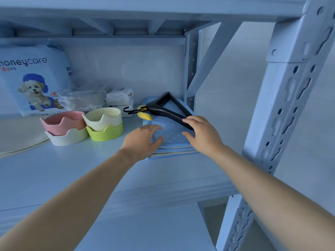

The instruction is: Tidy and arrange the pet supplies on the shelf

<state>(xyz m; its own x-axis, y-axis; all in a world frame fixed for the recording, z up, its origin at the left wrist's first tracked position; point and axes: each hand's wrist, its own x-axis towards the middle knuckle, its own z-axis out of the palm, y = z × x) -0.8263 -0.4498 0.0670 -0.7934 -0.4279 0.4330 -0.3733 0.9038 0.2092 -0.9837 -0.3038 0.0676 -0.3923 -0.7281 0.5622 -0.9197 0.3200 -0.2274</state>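
Shelf board: a pale, smooth shelf board (54, 174) spans the view from 9 o'clock to 3 o'clock, with its front lip toward 6 o'clock.
Upper shelf: the ribbed underside of the upper shelf (126, 15) is at 12 o'clock.
Front post: a pale metal front post (290, 105) with keyhole slots runs from 1 o'clock down to 5 o'clock.
Rear post: a slimmer perforated rear post (192, 69) stands in the back corner, toward 1 o'clock.
Brace: a diagonal brace (212, 58) slants up from the rear post.
Wall: a plain pale wall (136, 69) is behind the shelf.
Lower level: another pale lower board (145, 232) is at 6 o'clock.
Light: cool, bluish and even.

Four bowls (103, 119); two white packs (119, 96); one printed bag (34, 80) — one black scoop (158, 108).
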